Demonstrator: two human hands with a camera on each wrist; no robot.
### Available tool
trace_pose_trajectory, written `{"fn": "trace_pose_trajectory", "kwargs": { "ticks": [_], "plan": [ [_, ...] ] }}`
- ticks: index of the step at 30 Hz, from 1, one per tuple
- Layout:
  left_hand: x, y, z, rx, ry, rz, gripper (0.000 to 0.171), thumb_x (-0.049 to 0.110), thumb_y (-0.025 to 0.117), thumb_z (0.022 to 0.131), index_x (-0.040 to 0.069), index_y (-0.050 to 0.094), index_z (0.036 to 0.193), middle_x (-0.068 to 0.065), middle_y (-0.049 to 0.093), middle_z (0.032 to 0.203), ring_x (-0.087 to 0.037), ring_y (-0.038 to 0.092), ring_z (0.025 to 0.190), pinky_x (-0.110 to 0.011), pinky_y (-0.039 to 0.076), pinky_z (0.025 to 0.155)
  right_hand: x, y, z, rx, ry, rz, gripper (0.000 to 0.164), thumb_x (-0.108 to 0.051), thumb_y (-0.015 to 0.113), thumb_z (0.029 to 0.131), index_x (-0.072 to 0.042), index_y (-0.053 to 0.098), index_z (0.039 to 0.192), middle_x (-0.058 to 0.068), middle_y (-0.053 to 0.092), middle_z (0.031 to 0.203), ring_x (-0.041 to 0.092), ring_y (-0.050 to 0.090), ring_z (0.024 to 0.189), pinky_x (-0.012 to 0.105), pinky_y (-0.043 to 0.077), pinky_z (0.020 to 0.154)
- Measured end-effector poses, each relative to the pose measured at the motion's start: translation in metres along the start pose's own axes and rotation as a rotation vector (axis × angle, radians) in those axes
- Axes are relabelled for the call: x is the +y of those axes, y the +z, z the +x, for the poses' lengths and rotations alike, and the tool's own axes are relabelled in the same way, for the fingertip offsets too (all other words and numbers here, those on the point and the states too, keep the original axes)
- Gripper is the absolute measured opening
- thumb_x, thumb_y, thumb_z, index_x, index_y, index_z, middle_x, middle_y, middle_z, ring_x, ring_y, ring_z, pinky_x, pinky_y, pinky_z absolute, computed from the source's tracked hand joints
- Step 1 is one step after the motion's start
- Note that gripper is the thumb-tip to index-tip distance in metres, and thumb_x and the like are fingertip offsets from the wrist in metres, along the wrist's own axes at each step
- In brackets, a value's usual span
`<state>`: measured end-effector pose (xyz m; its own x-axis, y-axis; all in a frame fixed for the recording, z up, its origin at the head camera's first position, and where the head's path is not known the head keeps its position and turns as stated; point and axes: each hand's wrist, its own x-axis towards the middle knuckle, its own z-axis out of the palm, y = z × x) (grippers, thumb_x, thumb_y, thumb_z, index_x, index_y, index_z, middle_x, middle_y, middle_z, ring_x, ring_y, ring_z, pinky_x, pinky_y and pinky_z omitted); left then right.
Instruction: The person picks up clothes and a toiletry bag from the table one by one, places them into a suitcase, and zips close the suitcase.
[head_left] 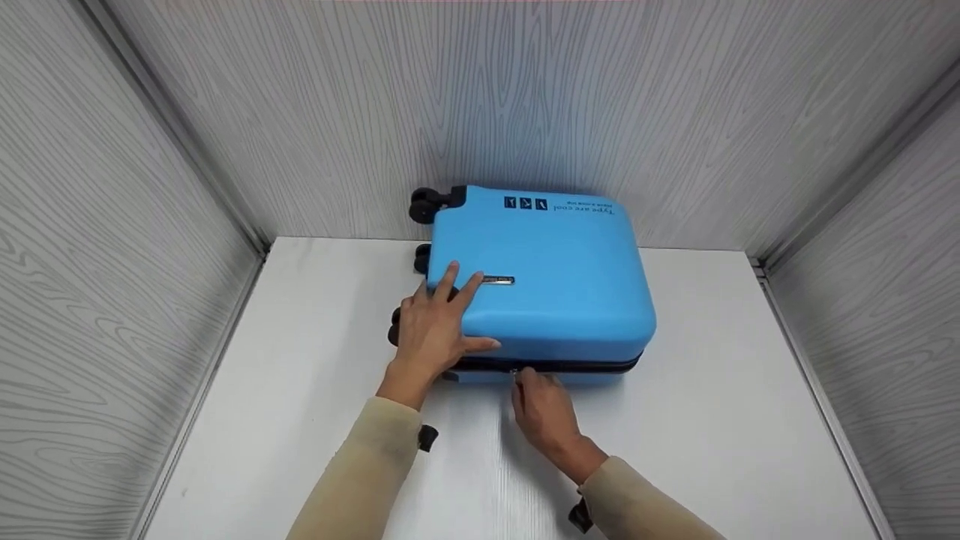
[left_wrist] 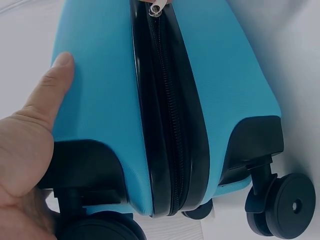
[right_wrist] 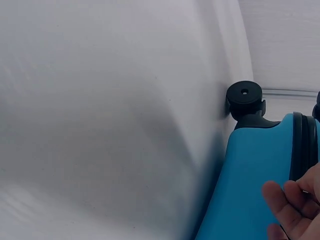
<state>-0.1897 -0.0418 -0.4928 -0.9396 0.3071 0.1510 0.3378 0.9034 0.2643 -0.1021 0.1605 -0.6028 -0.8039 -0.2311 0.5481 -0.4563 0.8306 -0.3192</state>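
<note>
A blue hard-shell suitcase (head_left: 555,285) lies on its side on the white table, wheels toward the left. Spread over its upper shell near the wheel end is my left hand (head_left: 435,326), fingers extended and thumb along the front edge. At the front side, my right hand (head_left: 544,409) pinches the zipper pull (left_wrist: 159,6) on the black zipper (left_wrist: 170,100). The zipper teeth look closed between the pull and the wheel end in the left wrist view. In the right wrist view, the right hand's fingers are curled beside the black seam, and the pull itself is hidden.
Black wheels (head_left: 424,206) stick out from the suitcase's left end. The white table (head_left: 322,450) extends around it, with a wood-grain panel (head_left: 480,97) behind and similar panels on both sides. Black straps show at both wrists.
</note>
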Motion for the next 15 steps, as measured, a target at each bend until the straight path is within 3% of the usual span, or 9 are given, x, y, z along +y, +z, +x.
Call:
{"fn": "trace_pose_trajectory", "kwargs": {
  "ticks": [7,15],
  "plan": [
    [-0.0028,0.0002,-0.0022,-0.007,-0.009,-0.012,0.112,0.079,0.076,0.076,0.039,0.027,0.168,-0.004,0.018,0.178,-0.055,0.037,0.149,-0.070,0.036,0.115,-0.0069,0.0016,0.0018,-0.050,-0.014,0.016,0.013,-0.006,0.070,0.099,-0.009,0.058,0.094,0.005,0.058,0.070,0.026,0.061,0.062,0.042,0.050,0.060],
    [0.0001,0.0004,0.0005,-0.012,0.000,-0.018,0.112,0.080,0.075,0.076,0.039,0.026,0.168,-0.004,0.017,0.178,-0.054,0.037,0.150,-0.069,0.035,0.116,-0.0069,0.0013,0.0019,-0.035,-0.005,0.011,0.012,-0.006,0.072,0.097,-0.008,0.060,0.096,0.007,0.063,0.074,0.028,0.063,0.064,0.044,0.053,0.061]
  ]
}}
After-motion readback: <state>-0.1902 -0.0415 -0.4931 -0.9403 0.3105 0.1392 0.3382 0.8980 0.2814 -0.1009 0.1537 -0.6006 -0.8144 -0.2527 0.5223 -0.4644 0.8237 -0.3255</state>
